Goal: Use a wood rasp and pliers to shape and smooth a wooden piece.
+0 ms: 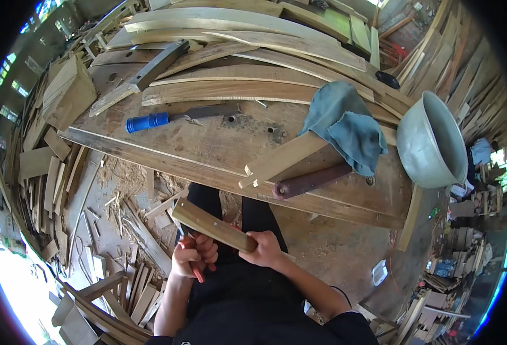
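the right hand (263, 248) is gripping a wooden block (213, 225); the left hand's (193, 255) fingers are curling around a red-handled tool (194, 265). beyond both hands' fingers, a metal bowl (432, 141) is tilting.

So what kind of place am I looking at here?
Most likely a woodworking shop. A worn wooden workbench is piled with curved planks, offcuts and shavings litter the floor, and the right hand grips a wooden piece.

One head-worn fisheye view looks steeply down, close over the workbench (219, 155) and lap.
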`<state>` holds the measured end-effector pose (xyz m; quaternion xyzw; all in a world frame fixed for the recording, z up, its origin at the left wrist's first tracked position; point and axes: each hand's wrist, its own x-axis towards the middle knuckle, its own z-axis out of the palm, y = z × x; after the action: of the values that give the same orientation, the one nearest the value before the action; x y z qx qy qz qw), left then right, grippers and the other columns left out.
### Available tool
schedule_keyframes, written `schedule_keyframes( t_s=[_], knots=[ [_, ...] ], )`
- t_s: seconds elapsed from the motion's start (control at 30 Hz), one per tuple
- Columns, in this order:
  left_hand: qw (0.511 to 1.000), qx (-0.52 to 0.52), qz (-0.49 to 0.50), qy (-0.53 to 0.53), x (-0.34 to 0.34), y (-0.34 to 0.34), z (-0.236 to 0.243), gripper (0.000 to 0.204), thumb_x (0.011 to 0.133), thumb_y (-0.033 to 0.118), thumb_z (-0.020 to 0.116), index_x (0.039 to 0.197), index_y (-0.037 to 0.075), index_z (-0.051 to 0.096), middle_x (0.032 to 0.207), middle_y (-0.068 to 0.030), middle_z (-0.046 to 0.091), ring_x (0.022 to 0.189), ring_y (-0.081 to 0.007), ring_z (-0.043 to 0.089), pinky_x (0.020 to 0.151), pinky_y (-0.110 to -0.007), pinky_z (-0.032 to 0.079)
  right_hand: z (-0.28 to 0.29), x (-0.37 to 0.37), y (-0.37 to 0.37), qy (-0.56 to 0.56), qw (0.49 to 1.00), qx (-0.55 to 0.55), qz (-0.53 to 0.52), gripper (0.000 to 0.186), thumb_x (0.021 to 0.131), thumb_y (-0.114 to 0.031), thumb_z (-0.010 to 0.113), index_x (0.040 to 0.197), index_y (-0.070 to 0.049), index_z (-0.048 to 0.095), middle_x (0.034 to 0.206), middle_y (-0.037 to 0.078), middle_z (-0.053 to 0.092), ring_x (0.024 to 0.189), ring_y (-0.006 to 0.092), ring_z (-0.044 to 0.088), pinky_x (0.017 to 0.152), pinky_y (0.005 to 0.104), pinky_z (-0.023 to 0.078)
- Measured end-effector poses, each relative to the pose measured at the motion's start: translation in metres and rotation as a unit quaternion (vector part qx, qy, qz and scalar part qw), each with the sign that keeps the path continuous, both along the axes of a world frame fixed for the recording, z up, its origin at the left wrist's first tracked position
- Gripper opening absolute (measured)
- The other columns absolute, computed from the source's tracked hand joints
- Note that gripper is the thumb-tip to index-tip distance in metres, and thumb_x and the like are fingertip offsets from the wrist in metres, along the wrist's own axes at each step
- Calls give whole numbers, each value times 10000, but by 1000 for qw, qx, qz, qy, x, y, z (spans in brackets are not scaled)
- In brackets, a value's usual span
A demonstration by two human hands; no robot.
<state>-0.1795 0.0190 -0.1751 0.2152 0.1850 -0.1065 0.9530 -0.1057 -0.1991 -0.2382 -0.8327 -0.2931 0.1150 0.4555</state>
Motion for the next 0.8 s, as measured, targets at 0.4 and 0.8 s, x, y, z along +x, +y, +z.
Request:
schedule_keyframes(
  t_s=[0.4,0.8],
  knots=[
    [990,18,97,106,18,7,-46,272,561,-53,391,764,128,404,621,17,296,505,-126,259,463,-290,262,-25,7,27,-13,988,-134,-82,321,679,-407,744,715,-100,656,624,149,635,618,370,650,559,459,534],
    [912,-23,247,327,30,-16,-49,158,641,26,462,635,137,349,613,-5,354,473,-159,314,433,-298,293,-58,12,21,-149,971,-131,-134,225,700,-315,723,694,-107,635,643,128,644,595,340,648,550,429,522]
  ],
)
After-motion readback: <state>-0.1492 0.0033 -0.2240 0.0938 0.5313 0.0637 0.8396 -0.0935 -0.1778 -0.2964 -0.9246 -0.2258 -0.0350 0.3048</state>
